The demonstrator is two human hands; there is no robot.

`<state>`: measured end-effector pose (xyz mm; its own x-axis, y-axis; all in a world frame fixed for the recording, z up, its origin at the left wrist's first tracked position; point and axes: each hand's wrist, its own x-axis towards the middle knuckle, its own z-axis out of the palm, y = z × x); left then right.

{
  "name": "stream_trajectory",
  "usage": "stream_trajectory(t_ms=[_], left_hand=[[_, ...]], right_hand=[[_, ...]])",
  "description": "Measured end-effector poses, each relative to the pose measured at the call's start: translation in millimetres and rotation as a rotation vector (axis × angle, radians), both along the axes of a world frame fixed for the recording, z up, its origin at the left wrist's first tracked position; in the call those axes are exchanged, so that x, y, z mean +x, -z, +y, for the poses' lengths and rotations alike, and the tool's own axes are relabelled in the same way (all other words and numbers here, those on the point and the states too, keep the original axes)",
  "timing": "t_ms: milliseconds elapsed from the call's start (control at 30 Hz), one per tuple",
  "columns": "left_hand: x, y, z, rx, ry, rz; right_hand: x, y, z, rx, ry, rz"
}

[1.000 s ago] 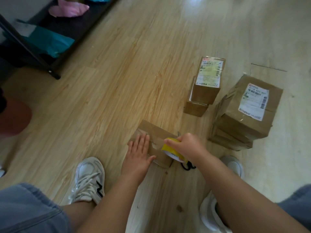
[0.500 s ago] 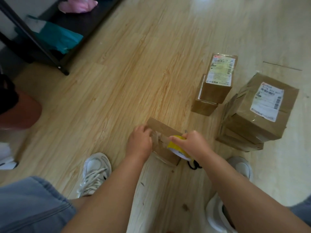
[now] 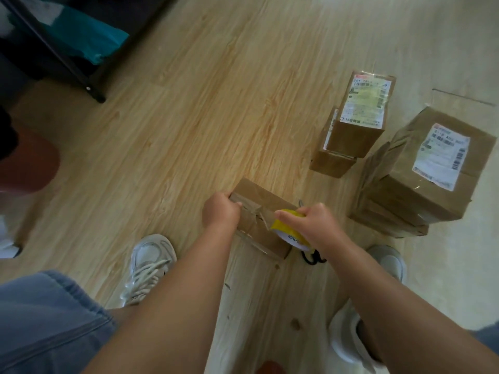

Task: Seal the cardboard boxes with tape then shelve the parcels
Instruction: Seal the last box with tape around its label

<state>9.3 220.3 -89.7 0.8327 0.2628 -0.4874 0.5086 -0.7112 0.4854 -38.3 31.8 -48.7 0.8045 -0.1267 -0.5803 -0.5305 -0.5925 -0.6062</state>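
Shelf top left. Our left grip, fingers curled, holds the left end of the box, which sits on the floor btwn our shoes. Right grip wraps the yellow tape roll at its right end. Scissors just beside; labelled parcels stacked farther right.

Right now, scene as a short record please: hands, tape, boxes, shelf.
left hand: grips the left edge of the small box
right hand: holds the yellow tape roll on the box top
scissors: on the floor beside the box, partly under the right hand
other parcels: two-box stack and bigger stack, labelled, on the floor further right
shelf: top left, teal bag on it
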Motion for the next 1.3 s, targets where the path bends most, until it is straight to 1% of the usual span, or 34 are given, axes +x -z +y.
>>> stream_trajectory(t_ms=[67, 133, 200, 233, 300, 400, 467, 533, 600, 733, 867, 1000, 1167, 1233, 1300], left_hand=[[-12.1, 0.0, -4.2, 0.184, 0.164, -0.037], [-30.6, -2.1, -4.8, 0.308, 0.344, -0.139], [-51.9, -3.5, -3.1, 0.336, 0.531, -0.202], [-60.9, -2.7, -2.7, 0.328, 0.608, -0.185], [-72.5, 0.9, -2.6, 0.325, 0.708, -0.089], [-75.9, 7.4, -0.7, 0.363, 0.758, -0.001], [-76.6, 8.8, 1.1, 0.376, 0.783, 0.017], [-77.1, 8.7, 3.8, 0.389, 0.804, 0.012], [-75.7, 8.8, 7.7, 0.395, 0.821, 0.01], [-69.2, 8.9, 16.1, 0.401, 0.833, 0.013], [-66.3, 9.4, 17.1, 0.34, 0.821, 0.003], [-62.4, 4.4, 19.4, 0.215, 0.747, -0.049], [-60.3, -8.8, 6.3, 0.268, 0.722, -0.082], [-65.2, -9.3, -2.0, 0.283, 0.777, -0.075], [-72.1, -1.2, -4.8, 0.331, 0.877, -0.018]], right_hand=[[1.1, -2.6, 3.9, 0.0, -0.008, -0.02], [1.8, -5.2, 6.6, 0.01, -0.018, -0.009], [1.8, -8.6, 6.7, 0.06, -0.025, 0.024], [2.2, -10.4, 6.3, 0.076, -0.037, 0.04], [2.3, -16.6, 4.5, 0.067, -0.089, 0.075], [1.0, -23.1, -1.7, 0.114, -0.065, 0.136], [-1.3, -26.3, -7.1, 0.119, -0.034, 0.147], [-1.6, -26.6, -9.5, 0.106, -0.053, 0.142], [-2.2, -23.3, -11.5, 0.042, -0.081, 0.138], [-13.4, -9.6, -31.2, -0.238, -0.161, 0.214], [-25.3, 2.4, -37.1, -0.366, -0.183, 0.24], [-27.2, 8.8, -33.4, -0.432, -0.194, 0.257], [-30.5, 21.8, -31.4, -0.467, -0.182, 0.303], [-31.7, 22.5, -33.9, -0.46, -0.167, 0.317], [-31.7, 24.8, -34.9, -0.446, -0.156, 0.326]])
